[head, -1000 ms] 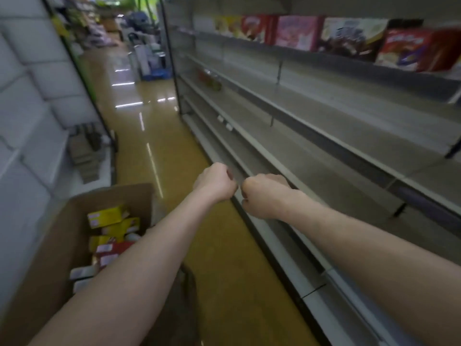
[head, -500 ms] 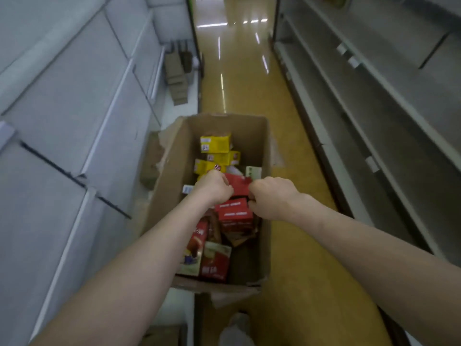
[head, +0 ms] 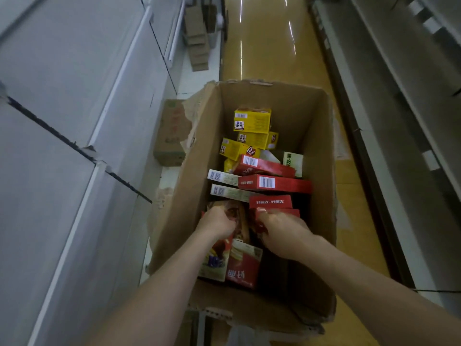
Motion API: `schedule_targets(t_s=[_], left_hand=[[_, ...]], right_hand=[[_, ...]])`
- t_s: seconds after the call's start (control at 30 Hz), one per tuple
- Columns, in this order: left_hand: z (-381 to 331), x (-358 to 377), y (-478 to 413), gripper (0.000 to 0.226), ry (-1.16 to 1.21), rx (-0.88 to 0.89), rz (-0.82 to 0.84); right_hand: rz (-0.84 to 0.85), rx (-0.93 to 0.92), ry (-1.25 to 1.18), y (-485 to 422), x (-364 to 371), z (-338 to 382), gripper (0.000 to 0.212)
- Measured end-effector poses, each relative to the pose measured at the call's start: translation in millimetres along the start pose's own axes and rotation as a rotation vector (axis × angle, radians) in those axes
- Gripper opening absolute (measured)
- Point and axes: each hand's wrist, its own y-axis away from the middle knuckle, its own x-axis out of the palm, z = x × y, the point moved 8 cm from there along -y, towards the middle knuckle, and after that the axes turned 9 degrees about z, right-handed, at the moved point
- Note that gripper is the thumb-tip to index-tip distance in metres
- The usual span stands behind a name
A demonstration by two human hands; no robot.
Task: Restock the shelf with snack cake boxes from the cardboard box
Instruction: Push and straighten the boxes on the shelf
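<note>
An open cardboard box (head: 314,136) stands in the aisle below me, holding several snack cake boxes: yellow ones (head: 252,120) at the far end, red ones (head: 274,183) in the middle, and upright brown and red ones at the near end. Both my hands are down inside it. My left hand (head: 216,224) curls its fingers over the top edge of an upright brown snack cake box (head: 239,222). Next to it, my right hand (head: 283,232) grips the top of a red snack cake box (head: 274,203). The grey shelf (head: 399,101) runs along the right.
White shelving (head: 74,96) lines the left side. A small closed carton (head: 171,133) sits on its base beside the big box, and flattened cardboard (head: 197,38) is stacked farther back. The yellow aisle floor (head: 269,46) stretches ahead.
My view swung from the right-hand shelf down to the cardboard box. Both hands, held as empty fists, dropped into the box and closed on box tops at its near end.
</note>
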Motion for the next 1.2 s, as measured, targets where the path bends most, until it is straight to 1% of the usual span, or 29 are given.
schedule_targets(t_s=[0.07, 0.1, 0.2, 0.27, 0.33, 0.43, 0.6, 0.7, 0.77, 0.87, 0.97, 1.03, 1.13, 1.2], left_hand=[[0.6, 0.3, -10.0, 0.034, -0.017, 0.025, -0.028], [-1.2, -1.5, -16.0, 0.037, -0.045, 0.046, -0.057], [-11.8, -9.5, -35.3, 0.038, -0.172, 0.095, -0.153], [-17.5, -11.5, -48.8, 0.037, -0.24, 0.096, -0.169], [-21.8, -11.6, -59.8, 0.039, -0.303, 0.092, -0.179], [-24.6, -17.4, -71.2, 0.04, -0.347, 0.132, -0.26], [-30.0, -43.5, -91.2, 0.043, -0.402, 0.22, -0.434], [-35.0, -43.7, -111.0, 0.052, -0.478, 0.227, -0.379], [-39.3, -37.5, -121.9, 0.054, -0.517, 0.205, -0.333], [-46.6, -33.9, -131.2, 0.051, -0.54, 0.131, -0.311], [-52.3, -34.7, -139.5, 0.051, -0.611, 0.039, -0.284], [-57.8, -34.3, -142.7, 0.043, -0.698, 0.014, -0.277], [-64.1, -35.7, -141.1, 0.025, -0.813, 0.026, -0.291], [-63.9, -40.6, -133.6, 0.024, -0.801, 0.034, -0.32]], right_hand=[[-0.016, -0.05, -0.011, -10.0, 7.8, 8.5, 0.026], [-0.055, -0.081, -0.007, -14.8, 7.5, 12.7, 0.026], [-0.223, -0.182, 0.091, -30.9, -6.6, 27.7, 0.029], [-0.247, -0.186, 0.157, -45.2, -14.1, 32.5, 0.03], [-0.2, -0.124, 0.203, -60.6, -15.3, 30.1, 0.031], [-0.117, 0.002, 0.255, -78.1, -12.3, 20.6, 0.034], [-0.04, 0.174, 0.2, -104.4, -2.4, -3.8, 0.036], [0.001, 0.209, 0.221, -117.6, 15.1, -15.7, 0.04], [0.004, 0.219, 0.267, -126.0, 24.7, -22.2, 0.044], [-0.033, 0.208, 0.313, -137.6, 30.0, -30.9, 0.046], [-0.068, 0.176, 0.319, -144.1, 32.5, -37.9, 0.046], [-0.098, 0.16, 0.314, -144.7, 31.6, -42.3, 0.042], [-0.167, 0.13, 0.264, -138.7, 20.8, -46.3, 0.039], [-0.205, 0.092, 0.216, -130.3, 11.4, -47.2, 0.039]])
